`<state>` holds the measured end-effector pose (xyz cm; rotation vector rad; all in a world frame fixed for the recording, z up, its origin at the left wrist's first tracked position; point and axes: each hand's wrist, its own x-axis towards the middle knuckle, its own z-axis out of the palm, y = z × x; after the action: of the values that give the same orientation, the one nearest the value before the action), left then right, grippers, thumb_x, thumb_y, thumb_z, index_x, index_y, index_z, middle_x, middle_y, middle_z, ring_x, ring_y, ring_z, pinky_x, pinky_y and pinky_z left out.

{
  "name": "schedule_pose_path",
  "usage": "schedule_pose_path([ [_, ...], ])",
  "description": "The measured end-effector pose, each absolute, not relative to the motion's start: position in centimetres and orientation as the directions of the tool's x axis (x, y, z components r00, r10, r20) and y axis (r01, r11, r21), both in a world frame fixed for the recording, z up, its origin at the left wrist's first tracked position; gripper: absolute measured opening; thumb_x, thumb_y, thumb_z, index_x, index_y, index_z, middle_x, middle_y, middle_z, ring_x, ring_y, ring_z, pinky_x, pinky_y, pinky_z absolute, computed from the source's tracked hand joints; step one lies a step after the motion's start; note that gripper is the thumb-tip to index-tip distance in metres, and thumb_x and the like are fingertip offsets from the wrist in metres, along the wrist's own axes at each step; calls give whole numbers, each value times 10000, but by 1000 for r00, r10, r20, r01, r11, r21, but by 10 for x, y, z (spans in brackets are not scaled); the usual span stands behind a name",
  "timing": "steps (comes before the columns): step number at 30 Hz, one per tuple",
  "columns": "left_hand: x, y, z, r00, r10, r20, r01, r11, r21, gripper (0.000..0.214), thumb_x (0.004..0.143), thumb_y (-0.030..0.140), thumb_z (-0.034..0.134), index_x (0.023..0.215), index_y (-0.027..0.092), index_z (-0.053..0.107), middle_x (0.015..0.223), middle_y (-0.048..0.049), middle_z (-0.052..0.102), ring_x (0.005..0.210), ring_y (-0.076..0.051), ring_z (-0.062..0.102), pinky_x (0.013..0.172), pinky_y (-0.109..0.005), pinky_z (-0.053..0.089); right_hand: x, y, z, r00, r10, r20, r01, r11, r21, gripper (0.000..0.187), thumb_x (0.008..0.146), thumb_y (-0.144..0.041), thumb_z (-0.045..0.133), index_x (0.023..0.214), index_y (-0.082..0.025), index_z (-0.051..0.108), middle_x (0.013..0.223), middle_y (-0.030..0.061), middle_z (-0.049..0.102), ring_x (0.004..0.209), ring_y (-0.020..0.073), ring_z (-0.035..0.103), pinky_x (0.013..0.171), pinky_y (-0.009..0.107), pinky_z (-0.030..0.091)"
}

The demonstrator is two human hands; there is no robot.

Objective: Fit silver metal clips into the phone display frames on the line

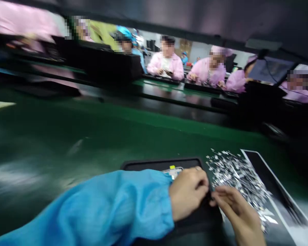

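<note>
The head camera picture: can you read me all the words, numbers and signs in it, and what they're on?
There are none I can read.
The silvery bits: too small and blurred to tell.
The yellow tab near the left hand: too small to tell.

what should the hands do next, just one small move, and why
Probably bring the fingertips of the right hand to those of the left hand: they look very close together near the right edge of the black tray, beside the pile of small scraps. Blur hides whether either holds anything.
</note>
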<state>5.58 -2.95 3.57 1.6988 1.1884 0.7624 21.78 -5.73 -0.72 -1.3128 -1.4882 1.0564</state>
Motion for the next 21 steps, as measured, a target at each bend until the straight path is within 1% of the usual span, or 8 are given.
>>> schedule_pose_path([
  [2, 50, -30, 34, 366, 930, -45, 416, -120, 901, 112, 709, 108, 475, 615, 167, 493, 663, 20, 464, 672, -131, 433, 647, -240, 291, 212, -59, -2, -68, 996, 62, 228, 76, -971, 223, 759, -356, 564, 886, -173, 543, 720, 31, 617, 684, 154, 615, 626, 216, 500],
  [5, 46, -30, 33, 440, 887, -137, 447, -84, 891, 105, 724, 228, 487, 644, 171, 523, 636, 24, 501, 628, -130, 457, 595, -235, 305, 202, -60, 2, -55, 993, 100, 177, 109, -978, 160, 799, -314, 511, 882, -177, 518, 729, 18, 595, 671, 122, 592, 616, 201, 473],
  [7, 48, -31, 33, 476, 861, -179, 467, -75, 881, 140, 723, 285, 487, 654, 174, 537, 618, 28, 527, 608, -130, 478, 568, -228, 314, 197, -62, 2, -49, 988, 145, 185, 152, -971, 117, 814, -280, 482, 879, -189, 516, 740, 7, 581, 689, 110, 577, 623, 194, 455],
  [9, 51, -33, 32, 489, 853, -183, 484, -91, 870, 172, 738, 303, 458, 650, 177, 537, 623, 28, 550, 612, -130, 498, 564, -224, 318, 194, -65, 1, -50, 981, 190, 223, 196, -955, 96, 826, -249, 458, 880, -200, 520, 761, 1, 571, 712, 103, 565, 631, 190, 437],
  [11, 53, -35, 32, 502, 851, -151, 488, -134, 862, 205, 769, 300, 411, 658, 186, 541, 658, 28, 579, 639, -128, 522, 577, -219, 323, 194, -68, 1, -63, 976, 207, 235, 216, -948, 102, 829, -227, 444, 890, -200, 520, 772, 2, 565, 720, 101, 558, 638, 195, 426],
  [13, 52, -36, 32, 533, 841, -99, 480, -205, 853, 224, 791, 289, 383, 668, 199, 548, 688, 36, 596, 662, -120, 539, 593, -208, 331, 194, -69, 3, -73, 980, 187, 185, 198, -963, 105, 816, -220, 453, 889, -186, 520, 749, 3, 556, 691, 100, 550, 627, 202, 421],
  [17, 46, -38, 33, 579, 815, 2, 480, -343, 808, 219, 801, 260, 389, 669, 216, 559, 705, 47, 597, 686, -106, 543, 614, -186, 344, 197, -67, 12, -131, 989, 67, -40, 63, -997, 116, 748, -218, 532, 847, -158, 529, 657, -18, 515, 580, 83, 505, 566, 201, 395],
  [21, 39, -40, 36, 607, 784, 129, 459, -478, 749, 210, 816, 239, 413, 662, 214, 554, 679, 46, 585, 671, -104, 535, 599, -177, 358, 200, -65, 16, -181, 983, -41, -206, -78, -975, 155, 697, -159, 587, 847, -158, 550, 665, -19, 540, 634, 80, 498, 618, 196, 382],
])
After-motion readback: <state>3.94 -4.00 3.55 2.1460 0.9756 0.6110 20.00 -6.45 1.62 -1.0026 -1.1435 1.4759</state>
